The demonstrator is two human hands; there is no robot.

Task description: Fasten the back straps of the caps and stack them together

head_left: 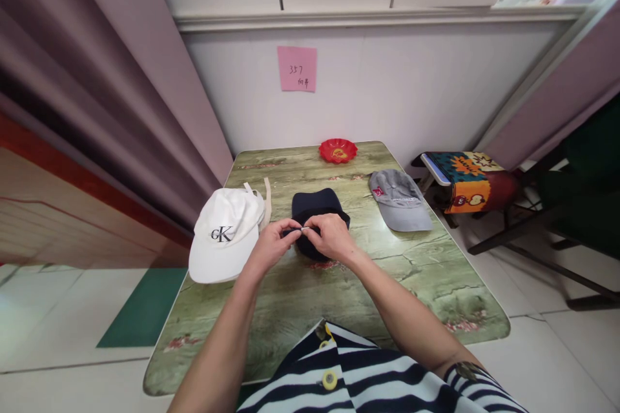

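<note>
Navy cap [317, 200] lies under both hands; its narrow strap [292, 230] runs crosswise, pinched in each grip, left hand [271, 245] and right hand [332, 237] equally near.

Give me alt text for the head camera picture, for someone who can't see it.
A left hand and right hand pinch the strap of a dark cap on a green marbled table. A white cap with CK lettering lies to the left, a gray cap to the right, and a scalloped red dish near the far edge.
</note>
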